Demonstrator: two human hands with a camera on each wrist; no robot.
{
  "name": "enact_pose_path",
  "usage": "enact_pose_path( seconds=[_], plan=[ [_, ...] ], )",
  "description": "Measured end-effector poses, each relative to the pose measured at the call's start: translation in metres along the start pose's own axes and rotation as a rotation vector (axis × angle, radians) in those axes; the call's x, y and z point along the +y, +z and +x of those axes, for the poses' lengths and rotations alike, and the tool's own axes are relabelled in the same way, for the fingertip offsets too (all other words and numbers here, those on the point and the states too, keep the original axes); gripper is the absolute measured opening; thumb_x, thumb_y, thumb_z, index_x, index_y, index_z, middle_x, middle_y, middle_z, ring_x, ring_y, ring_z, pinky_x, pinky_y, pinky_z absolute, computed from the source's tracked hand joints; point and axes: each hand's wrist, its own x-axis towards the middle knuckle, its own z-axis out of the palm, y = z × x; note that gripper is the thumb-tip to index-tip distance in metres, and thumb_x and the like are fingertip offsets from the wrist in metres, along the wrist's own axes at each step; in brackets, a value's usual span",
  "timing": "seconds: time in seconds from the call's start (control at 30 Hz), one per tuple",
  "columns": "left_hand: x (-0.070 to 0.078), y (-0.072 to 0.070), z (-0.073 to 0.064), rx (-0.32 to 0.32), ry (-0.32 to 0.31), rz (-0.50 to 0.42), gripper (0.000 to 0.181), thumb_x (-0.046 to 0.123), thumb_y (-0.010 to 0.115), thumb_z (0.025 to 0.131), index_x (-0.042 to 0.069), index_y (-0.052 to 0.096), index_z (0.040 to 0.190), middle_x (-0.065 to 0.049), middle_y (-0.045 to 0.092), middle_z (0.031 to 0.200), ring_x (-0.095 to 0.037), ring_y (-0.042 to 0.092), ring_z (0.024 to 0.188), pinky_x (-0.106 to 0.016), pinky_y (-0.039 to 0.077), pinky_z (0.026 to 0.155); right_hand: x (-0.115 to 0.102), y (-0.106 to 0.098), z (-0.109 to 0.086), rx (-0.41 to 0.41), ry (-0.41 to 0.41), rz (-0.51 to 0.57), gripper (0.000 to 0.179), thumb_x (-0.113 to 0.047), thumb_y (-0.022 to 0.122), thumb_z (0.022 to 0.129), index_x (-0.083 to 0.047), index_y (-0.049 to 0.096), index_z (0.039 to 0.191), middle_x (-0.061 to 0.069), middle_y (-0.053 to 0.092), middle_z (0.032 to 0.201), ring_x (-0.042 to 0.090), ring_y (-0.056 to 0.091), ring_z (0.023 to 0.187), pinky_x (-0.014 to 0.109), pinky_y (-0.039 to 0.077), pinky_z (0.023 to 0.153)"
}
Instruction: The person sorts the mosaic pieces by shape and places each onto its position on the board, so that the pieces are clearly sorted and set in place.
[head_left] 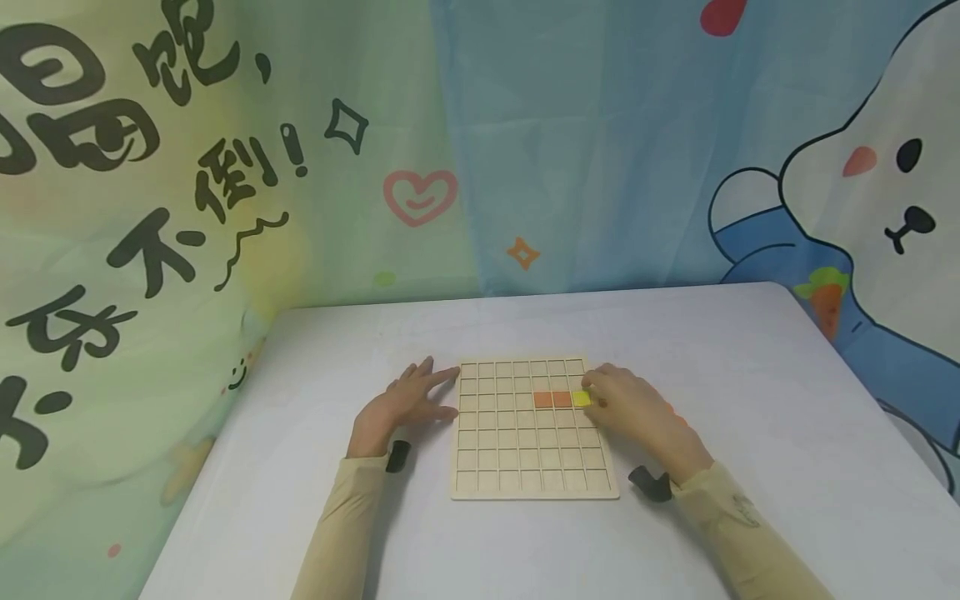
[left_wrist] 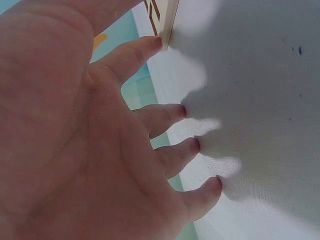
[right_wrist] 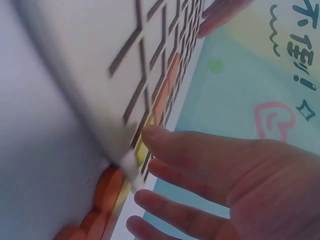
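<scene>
A pale wooden grid board (head_left: 517,458) lies flat on the table. Two orange square tiles (head_left: 552,400) sit side by side in one of its rows, and a yellow square tile (head_left: 581,399) lies just right of them. My right hand (head_left: 637,408) is over the board's right edge; its thumb tip (right_wrist: 155,137) touches the yellow tile, the other fingers stretched out below. At the left edge, my left hand (head_left: 401,404) has its fingers spread, with a fingertip against the board's side and other fingertips on the cloth.
A white cloth covers the table (head_left: 337,350). Rounded orange objects (right_wrist: 107,190), mostly hidden behind my right hand in the head view, stand beside the board's right side. A printed curtain (head_left: 600,167) hangs behind the table.
</scene>
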Motion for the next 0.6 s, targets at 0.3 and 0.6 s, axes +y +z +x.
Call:
enact_pose_path(
  seconds=[0.3,0.6],
  plan=[
    [0.0,0.0,0.0,0.002,0.001,0.003,0.074,0.042,0.072,0.091,0.032,0.037,0.156,-0.015,0.011,0.17,-0.041,0.007,0.156,-0.062,0.013,0.125,0.019,-0.007,-0.01,0.011,0.061,0.014,0.04,-0.019,0.073,0.091,0.0,0.064,0.124,0.02,0.061,0.127,0.034,0.06,0.107,0.055,0.052,0.096],
    [0.0,0.0,0.0,-0.001,-0.003,0.005,0.074,0.042,0.072,0.091,0.033,0.037,0.156,-0.014,0.011,0.17,-0.04,0.007,0.157,-0.062,0.014,0.125,0.037,-0.014,-0.011,-0.02,0.141,0.05,0.043,-0.019,0.071,0.092,0.0,0.061,0.129,0.024,0.057,0.132,0.036,0.057,0.109,0.061,0.048,0.102]
  ],
)
